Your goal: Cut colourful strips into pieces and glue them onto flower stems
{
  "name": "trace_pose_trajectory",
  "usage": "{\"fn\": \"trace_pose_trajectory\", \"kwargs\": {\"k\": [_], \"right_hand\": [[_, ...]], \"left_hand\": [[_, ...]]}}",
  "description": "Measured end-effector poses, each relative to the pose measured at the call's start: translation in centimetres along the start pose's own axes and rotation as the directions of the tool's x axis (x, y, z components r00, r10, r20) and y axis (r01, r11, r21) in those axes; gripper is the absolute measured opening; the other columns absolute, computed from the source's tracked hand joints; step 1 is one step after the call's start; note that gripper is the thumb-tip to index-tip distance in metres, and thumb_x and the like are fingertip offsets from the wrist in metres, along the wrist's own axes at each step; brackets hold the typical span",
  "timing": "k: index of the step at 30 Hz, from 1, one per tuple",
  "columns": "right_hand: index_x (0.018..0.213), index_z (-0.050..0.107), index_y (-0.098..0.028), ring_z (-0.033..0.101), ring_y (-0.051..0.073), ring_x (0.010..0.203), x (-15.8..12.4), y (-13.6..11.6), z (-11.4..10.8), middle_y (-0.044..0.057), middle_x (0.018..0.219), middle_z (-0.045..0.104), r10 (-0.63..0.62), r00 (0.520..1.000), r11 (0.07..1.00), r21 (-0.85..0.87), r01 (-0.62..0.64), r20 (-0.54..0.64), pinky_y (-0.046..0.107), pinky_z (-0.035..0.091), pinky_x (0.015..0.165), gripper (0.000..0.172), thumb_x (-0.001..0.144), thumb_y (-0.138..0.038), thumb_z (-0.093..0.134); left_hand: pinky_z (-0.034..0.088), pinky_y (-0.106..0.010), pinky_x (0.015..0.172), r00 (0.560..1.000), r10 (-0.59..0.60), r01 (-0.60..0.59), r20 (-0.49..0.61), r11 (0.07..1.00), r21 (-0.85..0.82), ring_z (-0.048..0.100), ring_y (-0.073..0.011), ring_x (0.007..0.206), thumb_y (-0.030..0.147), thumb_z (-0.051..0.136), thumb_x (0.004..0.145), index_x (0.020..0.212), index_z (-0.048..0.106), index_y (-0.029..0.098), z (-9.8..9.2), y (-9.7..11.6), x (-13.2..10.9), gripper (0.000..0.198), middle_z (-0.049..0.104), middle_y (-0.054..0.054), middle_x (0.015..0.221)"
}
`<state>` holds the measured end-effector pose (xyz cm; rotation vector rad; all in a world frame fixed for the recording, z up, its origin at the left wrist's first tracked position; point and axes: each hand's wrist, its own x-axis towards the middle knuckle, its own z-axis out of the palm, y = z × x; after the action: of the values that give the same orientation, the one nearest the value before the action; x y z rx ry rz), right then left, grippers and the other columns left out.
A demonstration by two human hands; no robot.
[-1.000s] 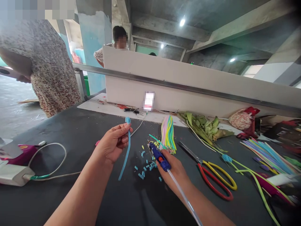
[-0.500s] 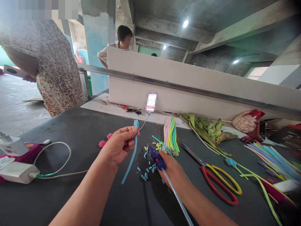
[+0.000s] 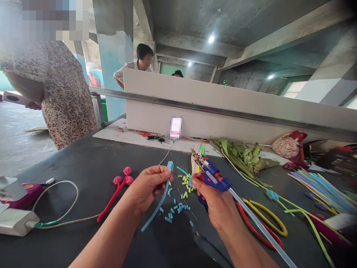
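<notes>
My left hand (image 3: 152, 186) pinches a light-blue chenille stem (image 3: 157, 210) between thumb and fingers. Its upper end is a short, thick blue tuft (image 3: 170, 165) above the fingertips; the rest hangs down, bending toward me. In my right hand (image 3: 216, 203) is a blue hot glue gun (image 3: 213, 175), with a long clear glue stick (image 3: 260, 227) running out of its back. The gun's nozzle, crusted with residue, points up and left over a bundle of coloured stems (image 3: 195, 158). A small light-blue piece shows by my right thumb tip; whether I hold it is unclear.
Cut blue bits (image 3: 170, 216) and yellow bits (image 3: 185, 182) lie between my hands. Long scissors (image 3: 269, 216), partly covered, lie right. A pink chenille sprig (image 3: 117, 190) and a white cable (image 3: 75, 182) are left. Green leaves (image 3: 242, 152) lie behind; a person (image 3: 67, 96) stands far left.
The glue gun has risen and swung right, its nozzle now up over the stem bundle and its body over the scissors. My left hand with the blue stem sits slightly lower and further right.
</notes>
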<state>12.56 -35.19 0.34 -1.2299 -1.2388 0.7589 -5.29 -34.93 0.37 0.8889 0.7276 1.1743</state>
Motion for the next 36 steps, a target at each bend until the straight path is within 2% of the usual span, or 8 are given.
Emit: {"fn": "trace_pose_trajectory", "kwargs": {"k": [2,4,8,13,20,23,29,36], "right_hand": [[0.076,0.063,-0.020,0.053,0.013,0.058,-0.3,-0.9,0.5,-0.002,0.072,0.064,0.026,0.999,0.988,0.151,-0.029,0.025,0.026,0.040,0.056,0.017,0.066,-0.031,0.070],[0.076,0.062,-0.020,0.051,0.012,0.059,-0.6,-1.3,1.1,-0.002,0.075,0.064,0.028,0.999,0.967,0.250,-0.037,0.039,0.026,0.040,0.059,0.016,0.067,-0.030,0.071],[0.076,0.062,-0.021,0.053,0.012,0.060,-1.1,-1.4,2.2,-0.003,0.074,0.064,0.043,0.999,0.938,0.343,-0.049,0.025,0.025,0.041,0.057,0.013,0.068,-0.028,0.070],[0.075,0.064,-0.020,0.057,0.015,0.067,-1.3,-0.6,3.0,-0.001,0.073,0.065,0.034,0.999,0.950,0.310,-0.038,0.018,0.027,0.044,0.061,0.014,0.069,-0.032,0.069],[0.078,0.065,-0.021,0.059,0.017,0.076,-1.5,0.0,3.1,0.000,0.080,0.066,-0.020,1.000,0.978,0.210,0.017,0.012,0.028,0.045,0.067,0.017,0.072,-0.036,0.066],[0.082,0.066,-0.021,0.061,0.019,0.079,-1.8,-0.4,3.1,0.001,0.082,0.067,-0.036,0.999,0.988,0.151,0.035,0.005,0.030,0.046,0.072,0.018,0.073,-0.037,0.065],[0.084,0.064,-0.018,0.064,0.020,0.081,-2.3,-1.9,3.0,0.005,0.086,0.069,0.049,0.999,0.985,0.165,-0.049,0.006,0.030,0.050,0.074,0.018,0.073,-0.031,0.064],[0.086,0.064,-0.015,0.063,0.018,0.087,-2.0,-2.2,2.7,0.006,0.090,0.069,0.008,0.998,0.994,0.106,-0.014,0.056,0.027,0.049,0.077,0.014,0.075,-0.023,0.059]], "left_hand": [[0.033,-0.016,0.050,0.999,0.018,-0.017,0.028,1.000,-0.017,0.044,-0.0041,0.053,0.029,0.070,0.070,0.067,0.060,0.012,0.4,-0.6,0.1,0.020,0.054,-0.001,0.064],[0.039,-0.019,0.057,0.997,0.021,-0.018,0.072,0.999,-0.049,0.049,-0.0073,0.060,0.028,0.069,0.071,0.070,0.060,0.012,0.9,-1.1,0.2,0.018,0.056,-0.002,0.069],[0.033,-0.018,0.049,0.996,0.033,-0.024,0.078,0.994,-0.109,0.044,-0.0067,0.056,0.026,0.066,0.073,0.072,0.057,0.013,1.6,-1.6,0.3,0.016,0.053,-0.001,0.070],[0.024,-0.016,0.045,0.999,0.032,-0.025,0.038,0.988,-0.152,0.036,-0.0044,0.054,0.026,0.066,0.074,0.072,0.057,0.011,2.0,-1.7,0.2,0.018,0.049,0.000,0.067],[0.022,-0.015,0.045,0.999,0.044,-0.038,0.029,0.980,-0.194,0.034,-0.0038,0.054,0.025,0.069,0.072,0.071,0.058,0.011,2.1,-2.0,0.1,0.018,0.045,0.001,0.063],[0.021,-0.016,0.045,0.999,0.033,-0.031,0.006,0.980,-0.198,0.035,-0.0036,0.053,0.022,0.072,0.068,0.070,0.058,0.012,2.1,-2.1,0.3,0.018,0.046,0.002,0.062],[0.021,-0.016,0.045,1.000,0.021,-0.020,0.000,0.991,-0.131,0.034,-0.0036,0.050,0.024,0.071,0.069,0.063,0.054,0.012,2.2,-2.2,0.3,0.021,0.045,0.002,0.056],[0.020,-0.016,0.045,0.999,0.042,-0.041,0.004,0.991,-0.128,0.031,-0.0033,0.050,0.027,0.070,0.070,0.063,0.054,0.011,2.1,-2.6,0.4,0.024,0.044,0.003,0.056]]}}
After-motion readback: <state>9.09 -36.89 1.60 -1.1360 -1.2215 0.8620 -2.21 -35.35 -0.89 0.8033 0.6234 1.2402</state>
